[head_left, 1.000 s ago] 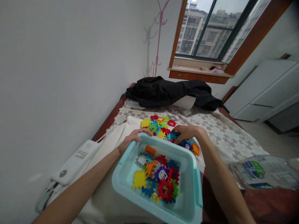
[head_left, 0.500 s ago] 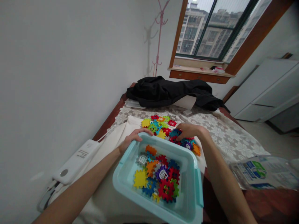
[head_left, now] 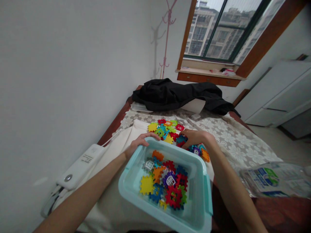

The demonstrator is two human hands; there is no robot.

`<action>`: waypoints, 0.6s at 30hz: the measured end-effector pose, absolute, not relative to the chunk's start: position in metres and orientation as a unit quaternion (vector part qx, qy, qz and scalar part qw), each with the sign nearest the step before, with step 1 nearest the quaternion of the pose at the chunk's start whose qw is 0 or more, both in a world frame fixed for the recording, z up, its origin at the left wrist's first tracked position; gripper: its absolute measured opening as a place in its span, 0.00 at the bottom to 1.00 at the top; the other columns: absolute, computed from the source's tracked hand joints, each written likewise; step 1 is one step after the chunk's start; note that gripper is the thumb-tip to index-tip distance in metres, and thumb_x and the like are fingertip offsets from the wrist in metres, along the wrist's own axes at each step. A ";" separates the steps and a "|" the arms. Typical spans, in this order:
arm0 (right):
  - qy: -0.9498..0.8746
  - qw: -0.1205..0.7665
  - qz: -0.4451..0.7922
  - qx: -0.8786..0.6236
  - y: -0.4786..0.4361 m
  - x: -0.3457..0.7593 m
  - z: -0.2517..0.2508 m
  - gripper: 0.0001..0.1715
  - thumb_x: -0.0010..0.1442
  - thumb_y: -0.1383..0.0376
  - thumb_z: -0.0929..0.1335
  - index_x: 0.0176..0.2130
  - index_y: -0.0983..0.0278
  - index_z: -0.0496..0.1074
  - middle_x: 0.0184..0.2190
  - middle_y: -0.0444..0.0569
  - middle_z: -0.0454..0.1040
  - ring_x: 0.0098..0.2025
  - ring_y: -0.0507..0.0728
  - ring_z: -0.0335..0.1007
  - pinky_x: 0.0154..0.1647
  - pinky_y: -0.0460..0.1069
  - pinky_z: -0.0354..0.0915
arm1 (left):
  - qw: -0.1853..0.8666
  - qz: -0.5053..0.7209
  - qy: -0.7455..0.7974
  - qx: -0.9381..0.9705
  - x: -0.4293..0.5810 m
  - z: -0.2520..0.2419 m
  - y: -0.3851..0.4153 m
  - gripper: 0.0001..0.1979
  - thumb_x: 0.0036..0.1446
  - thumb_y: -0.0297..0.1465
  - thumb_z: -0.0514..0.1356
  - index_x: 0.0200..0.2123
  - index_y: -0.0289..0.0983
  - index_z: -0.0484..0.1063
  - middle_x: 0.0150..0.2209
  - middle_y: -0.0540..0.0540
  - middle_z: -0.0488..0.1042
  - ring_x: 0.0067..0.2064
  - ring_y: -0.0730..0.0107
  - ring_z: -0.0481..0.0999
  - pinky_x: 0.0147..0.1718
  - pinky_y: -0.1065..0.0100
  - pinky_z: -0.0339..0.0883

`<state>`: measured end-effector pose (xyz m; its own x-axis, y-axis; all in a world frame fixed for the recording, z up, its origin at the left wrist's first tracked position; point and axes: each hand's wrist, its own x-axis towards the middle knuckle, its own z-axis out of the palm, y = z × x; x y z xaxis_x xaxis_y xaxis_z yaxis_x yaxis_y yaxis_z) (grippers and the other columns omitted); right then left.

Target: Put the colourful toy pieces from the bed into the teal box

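Head view: our hands at the tub and the toy pieces

We had our left hand on the far left corner of a pale blue tub, grasping the rim with the thumb over it and the fingers stretched along the outer side. Our right hand was bent down into a pile of bright toy pieces just beyond the tub; its fingers touched the pile, but we could not tell whether they gripped a piece. The hand covered part of the pile, and the tub's far rim stood between us and the nearest pieces. More toy pieces lay heaped in the tub, among them a yellow square and a purple gear.

Around us, a white cloth lay under part of the pile, over a flowered sheet. Beyond the pile, we saw a black garment spread across the far end. To our left, a white box with a cord lay near the wall. To our right, beyond our forearm, lay a clear plastic package. Farther off stood a pink coat stand, beside a window.
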<state>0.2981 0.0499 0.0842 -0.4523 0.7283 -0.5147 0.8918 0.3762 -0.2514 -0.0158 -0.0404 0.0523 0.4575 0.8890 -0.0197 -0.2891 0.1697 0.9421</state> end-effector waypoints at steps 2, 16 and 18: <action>0.814 0.165 -0.261 0.492 0.050 0.299 0.086 0.57 0.45 0.42 0.77 0.68 0.60 0.69 0.67 0.57 0.70 0.67 0.73 0.66 0.65 0.62 0.65 | 0.704 0.421 0.305 0.484 -0.015 0.053 -0.040 0.23 0.42 0.28 0.61 0.44 0.34 0.83 0.52 0.38 0.80 0.50 0.53 0.76 0.44 0.62 0.69; 0.812 0.162 -0.251 0.502 0.052 0.301 0.086 0.44 0.45 0.45 0.79 0.57 0.60 0.75 0.57 0.56 0.77 0.55 0.69 0.76 0.52 0.58 0.72 | 0.716 0.418 0.283 0.483 -0.015 0.052 -0.038 0.23 0.42 0.28 0.61 0.44 0.34 0.82 0.50 0.37 0.81 0.46 0.54 0.77 0.43 0.61 0.70; 0.809 0.151 -0.255 0.508 0.052 0.302 0.088 0.45 0.45 0.46 0.79 0.58 0.59 0.75 0.59 0.56 0.76 0.57 0.70 0.74 0.53 0.58 0.71 | 0.707 0.420 0.289 0.491 -0.015 0.054 -0.039 0.23 0.42 0.28 0.61 0.44 0.33 0.82 0.49 0.38 0.81 0.46 0.54 0.77 0.45 0.61 0.69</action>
<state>0.3015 0.0518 0.0883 -0.4389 0.7443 -0.5034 0.8984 0.3546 -0.2591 -0.0149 -0.0389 0.0537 0.4797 0.8774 0.0043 -0.3106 0.1652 0.9361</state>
